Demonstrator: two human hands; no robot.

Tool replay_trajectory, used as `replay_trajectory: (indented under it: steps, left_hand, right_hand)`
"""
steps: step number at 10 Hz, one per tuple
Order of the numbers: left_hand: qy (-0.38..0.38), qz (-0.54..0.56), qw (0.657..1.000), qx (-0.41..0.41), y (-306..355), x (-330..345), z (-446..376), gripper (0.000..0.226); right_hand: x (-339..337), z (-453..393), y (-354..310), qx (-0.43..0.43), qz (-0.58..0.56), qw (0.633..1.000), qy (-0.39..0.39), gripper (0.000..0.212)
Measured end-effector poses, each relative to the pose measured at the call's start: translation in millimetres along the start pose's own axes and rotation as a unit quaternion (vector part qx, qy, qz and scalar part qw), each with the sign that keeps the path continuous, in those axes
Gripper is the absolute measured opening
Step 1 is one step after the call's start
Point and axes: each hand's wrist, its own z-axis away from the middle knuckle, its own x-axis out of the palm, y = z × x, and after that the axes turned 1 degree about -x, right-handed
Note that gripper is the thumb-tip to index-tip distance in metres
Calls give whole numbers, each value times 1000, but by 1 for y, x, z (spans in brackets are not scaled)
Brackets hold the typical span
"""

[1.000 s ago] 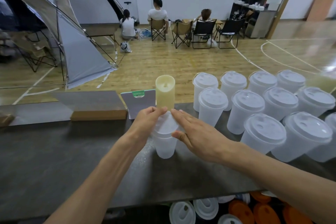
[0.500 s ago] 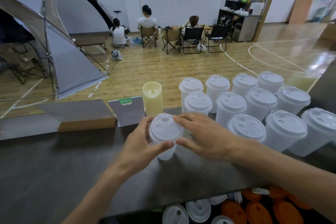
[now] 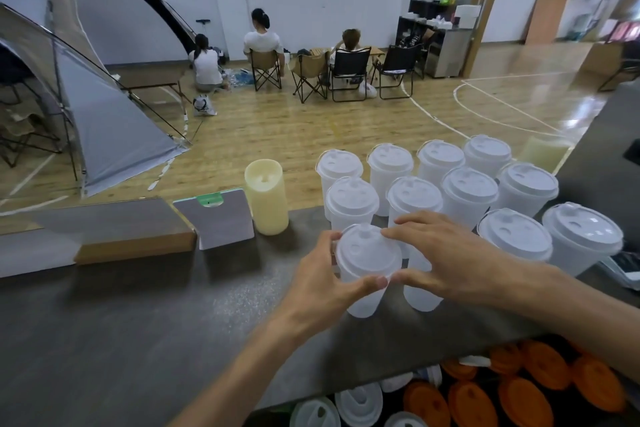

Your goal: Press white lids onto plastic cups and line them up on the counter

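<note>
Both my hands — left hand [image 3: 322, 284], right hand [image 3: 446, 260] — pinch the white-lidded translucent plastic cup [image 3: 367, 267] with curled fingers on the dark surface [image 3: 138, 322].

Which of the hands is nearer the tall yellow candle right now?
Left. The left hand grips the lidded cup just right of the yellow candle; the right hand is on the cup's far side.

- The left hand [image 3: 320, 282] and right hand [image 3: 446, 263] grip the rim of a white lid [image 3: 367, 253] on a plastic cup [image 3: 363, 298] standing on the dark counter [image 3: 121, 322].
- Lidded cups [image 3: 467, 191] stand in rows just behind.
- A cream cylinder [image 3: 266, 198] stands to the left.
- Orange lids [image 3: 519, 381] lie below the counter edge.
</note>
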Motion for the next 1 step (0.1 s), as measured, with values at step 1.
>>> replay_trajectory:
  steps: [1]
  left_hand:
    - [-2, -4, 1000, -11, 4, -2, 2, 97]
  right_hand:
    - [-5, -1, 0, 0, 2, 1000, 2, 75]
